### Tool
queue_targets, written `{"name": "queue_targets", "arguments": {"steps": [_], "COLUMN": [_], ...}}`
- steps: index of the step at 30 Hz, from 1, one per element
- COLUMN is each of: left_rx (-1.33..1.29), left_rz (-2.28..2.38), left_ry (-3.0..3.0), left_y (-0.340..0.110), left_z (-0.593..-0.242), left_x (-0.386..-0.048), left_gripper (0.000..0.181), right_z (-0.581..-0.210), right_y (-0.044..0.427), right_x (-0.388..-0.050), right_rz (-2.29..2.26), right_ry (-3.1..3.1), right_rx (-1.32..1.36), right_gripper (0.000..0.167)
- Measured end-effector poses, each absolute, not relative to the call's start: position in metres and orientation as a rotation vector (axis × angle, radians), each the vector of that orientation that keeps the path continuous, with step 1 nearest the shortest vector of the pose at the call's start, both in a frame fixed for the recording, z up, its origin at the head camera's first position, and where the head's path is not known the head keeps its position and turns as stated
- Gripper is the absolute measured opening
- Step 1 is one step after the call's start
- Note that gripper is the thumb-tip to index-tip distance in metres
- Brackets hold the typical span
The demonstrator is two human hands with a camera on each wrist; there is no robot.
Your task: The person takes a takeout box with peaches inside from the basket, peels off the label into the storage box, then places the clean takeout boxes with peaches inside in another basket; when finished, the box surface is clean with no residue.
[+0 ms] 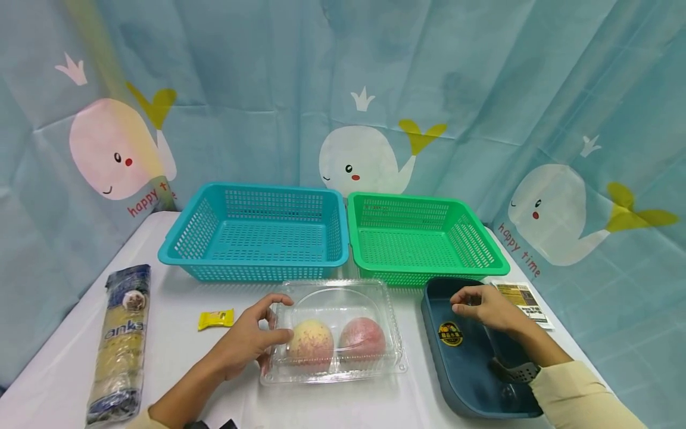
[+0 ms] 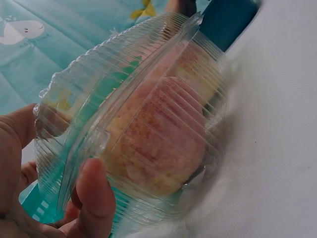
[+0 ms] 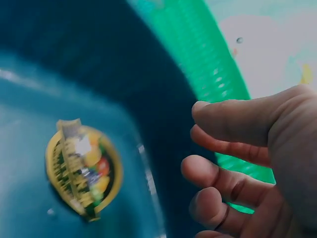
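Table (image 1: 177, 310): covered in finely woven white.
Blue basket (image 1: 252, 262): set along the far edge; pierced plastic, sides flared.
Green basket (image 1: 429, 273): placed beside it, towards the far right corner, similarly pierced.
Dark blue tray (image 1: 461, 369): laid by the right edge; smooth, round-cornered.
Clear box (image 1: 337, 301): stood mid-table before the baskets, its long axis run roughly parallel to the far edge; thin, ribbed, glossy plastic.
Long pouch (image 1: 120, 345): laid lengthwise near the left edge; creased, shiny film.
Left hand (image 1: 252, 339): the nearer one; the box's left end is gripped between thumb and fingers.
Right hand (image 1: 485, 307): held over the tray, fingers loosely bent, nothing grasped; the box is found to its left, beyond the tray's wall.
Two round fruits (image 1: 363, 339): enclosed side by side, blushed pink and yellow.
Printed sachet (image 1: 520, 301): left flat at the right edge.
Yellow packet (image 1: 216, 319): placed left of the box, crimp-ended.
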State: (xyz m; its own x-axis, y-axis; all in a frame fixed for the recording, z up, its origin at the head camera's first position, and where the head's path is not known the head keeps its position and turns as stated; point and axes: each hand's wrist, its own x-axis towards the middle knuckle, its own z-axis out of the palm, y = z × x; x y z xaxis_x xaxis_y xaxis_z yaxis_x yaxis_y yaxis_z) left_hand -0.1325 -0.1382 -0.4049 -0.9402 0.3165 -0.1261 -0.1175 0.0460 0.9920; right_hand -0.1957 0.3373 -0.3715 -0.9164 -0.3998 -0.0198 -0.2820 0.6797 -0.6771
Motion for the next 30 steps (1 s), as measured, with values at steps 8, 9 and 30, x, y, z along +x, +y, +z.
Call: {"name": "queue_targets", "arguments": {"steps": [8, 9, 30], "left_rx": [0.219, 0.218, 0.214], "left_rz": [1.975, 1.976, 1.962], "left_ry": [2.007, 2.009, 2.034], "left_y": [-0.138, -0.138, -0.138], "left_z": [-0.406, -0.406, -0.405], "left_x": [-0.132, -0.132, -0.131], "left_gripper": [0.057, 0.057, 0.058], "right_z": [-0.340, -0.337, -0.318], "right_y": [0.327, 0.326, 0.368], "right_x": [-0.185, -0.185, -0.216], "right_rz": [-1.029, -1.022, -0.910], "right_ry": [2.847, 2.884, 3.326], "right_rx": [-0.574, -0.579, -0.436], "right_gripper": [0.023, 0.023, 0.038]}}
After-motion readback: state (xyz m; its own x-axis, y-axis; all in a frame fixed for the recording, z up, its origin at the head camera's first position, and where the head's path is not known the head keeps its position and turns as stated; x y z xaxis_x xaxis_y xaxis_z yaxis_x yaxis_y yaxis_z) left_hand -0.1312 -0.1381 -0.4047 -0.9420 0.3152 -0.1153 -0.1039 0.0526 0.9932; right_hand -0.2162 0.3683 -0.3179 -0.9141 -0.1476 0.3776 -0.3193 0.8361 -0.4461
